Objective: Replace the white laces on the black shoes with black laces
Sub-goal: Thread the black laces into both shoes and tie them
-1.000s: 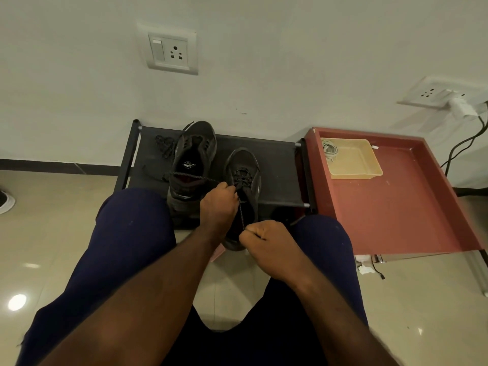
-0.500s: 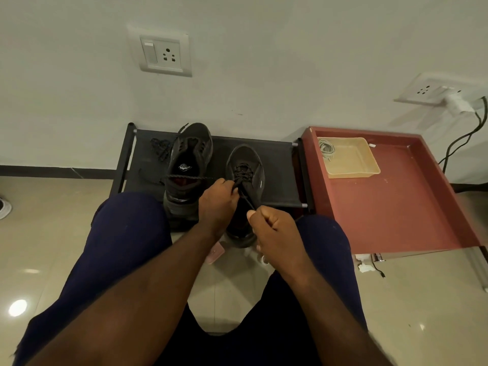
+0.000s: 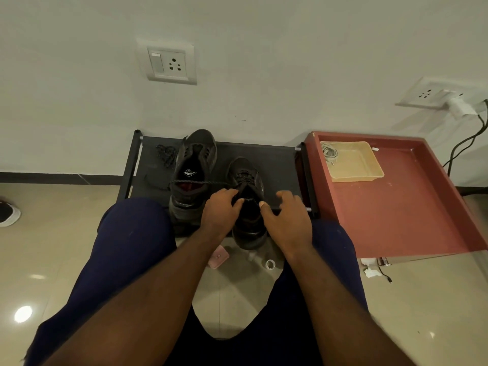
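Head camera: a seated person bends over a pair of black shoes on a low black rack [image 3: 277, 165] against the wall, knees filling the lower frame.

The left hand [image 3: 220, 211] sits at the throat of the nearer shoe [image 3: 244, 167] at centre frame, fingers curled down over the tongue and thumb tip at the edge of the opening. Whether a strand is pinched under those fingers cannot be told. The right hand [image 3: 287, 220] rests on the shoe's other side with fingers spread and loose, gripping nothing, thumb just touching the collar. The pair of hands appears placed to steady the shoe and spread its opening while the upper eyelets are worked.

A black lace [image 3: 200, 182] runs taut from the nearer shoe's eyelets across the mouth of the second shoe [image 3: 196, 154] just to its left, probably drawn aside to keep the free end out of the way. That second shoe shows no lacing. A loose bundle of black lace [image 3: 165, 153] lies beside it at the rack's left end, likely reserved for it.

The removed white laces [image 3: 328, 153] are coiled in a beige tray [image 3: 356, 178] on a red table [image 3: 396, 212] at right, well apart from the work. By appearance, one shoe is nearly relaced and one is yet to begin.
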A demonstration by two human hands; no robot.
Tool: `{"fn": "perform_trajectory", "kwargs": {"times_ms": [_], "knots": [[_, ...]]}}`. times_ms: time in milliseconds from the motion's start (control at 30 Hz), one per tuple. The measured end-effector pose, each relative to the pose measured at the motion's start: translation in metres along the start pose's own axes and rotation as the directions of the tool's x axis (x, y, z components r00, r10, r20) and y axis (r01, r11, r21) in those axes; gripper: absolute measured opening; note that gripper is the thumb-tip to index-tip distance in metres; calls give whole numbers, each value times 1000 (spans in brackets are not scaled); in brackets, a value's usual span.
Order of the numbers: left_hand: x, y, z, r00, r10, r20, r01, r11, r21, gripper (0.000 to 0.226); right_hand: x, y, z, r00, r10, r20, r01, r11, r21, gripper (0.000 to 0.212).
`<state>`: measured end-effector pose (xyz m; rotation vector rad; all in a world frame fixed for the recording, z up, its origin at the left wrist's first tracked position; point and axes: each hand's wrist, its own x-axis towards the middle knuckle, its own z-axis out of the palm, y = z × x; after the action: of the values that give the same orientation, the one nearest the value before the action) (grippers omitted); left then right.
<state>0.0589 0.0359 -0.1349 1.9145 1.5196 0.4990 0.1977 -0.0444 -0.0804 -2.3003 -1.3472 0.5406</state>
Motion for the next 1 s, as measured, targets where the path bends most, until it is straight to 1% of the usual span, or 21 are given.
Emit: {"fn": "perform_trajectory", "kwargs": {"times_ms": [33,67,133,200,267,333,400,433,467,533,567,633,667,700,733,767,800,833,900,933,1000], "knots": [[0,-1,-1,1000,8,18,-8,1000,5,30,5,-1,4,997,-67,30,67,998,10,59],[0,-1,-2,999,18,36,-19,1000,4,28,9,-4,8,987,-118,112,117,993,16,64],[0,-2,-3,999,34,25,-33,999,-2,31,12,-5,18,946,-142,292,141,990,26,78],[3,-1,-9,996,25,-84,-24,1000,8,38,12,-1,25,914,-115,389,105,993,47,90],[9,4,-20,989,25,-149,-13,997,79,43,12,6,30,892,-116,437,116,993,27,91],[19,8,-32,1000,-23,-20,27,970,242,44,12,7,36,899,-132,418,140,990,12,85],[27,13,-42,975,-160,152,92,921,378,31,11,6,40,912,-142,384,141,990,29,80],[30,15,-46,957,-209,203,127,927,353,25,12,5,42,916,-142,376,135,990,45,79],[32,18,-50,945,-236,229,176,951,255,22,12,4,41,918,-141,372,129,990,56,79],[32,33,-62,942,-238,238,261,963,-69,15,14,5,42,928,-137,348,124,991,58,84],[30,45,-70,938,-229,259,291,928,-234,11,16,5,42,933,-125,336,121,992,34,87],[24,72,-88,927,-186,325,340,782,-522,11,15,-3,38,943,-135,304,144,990,-6,91],[21,84,-94,924,-154,350,354,690,-631,14,14,-10,35,949,-174,264,165,985,56,87],[18,95,-98,920,-123,372,368,595,-714,15,13,-19,29,953,-229,199,188,961,204,76],[16,104,-100,912,-100,397,391,495,-776,16,11,-30,21,955,-269,123,197,888,415,60],[13,114,-102,900,-79,428,422,398,-815,17,10,-40,13,958,-278,70,184,784,593,44],[12,122,-102,889,-64,454,451,303,-839,17,10,-48,6,962,-269,43,161,688,708,31],[11,128,-103,881,-45,471,470,202,-859,18,11,-52,1,967,-252,49,125,629,767,21],[14,136,-106,885,-44,464,466,32,-884,20,11,-50,-6,968,-229,101,45,555,831,24],[18,137,-106,891,-67,450,449,-30,-893,20,10,-48,-11,973,-202,113,9,523,853,25],[26,134,-106,907,-145,394,385,-91,-919,20,8,-38,-19,987,-109,115,-57,435,899,25]]}}
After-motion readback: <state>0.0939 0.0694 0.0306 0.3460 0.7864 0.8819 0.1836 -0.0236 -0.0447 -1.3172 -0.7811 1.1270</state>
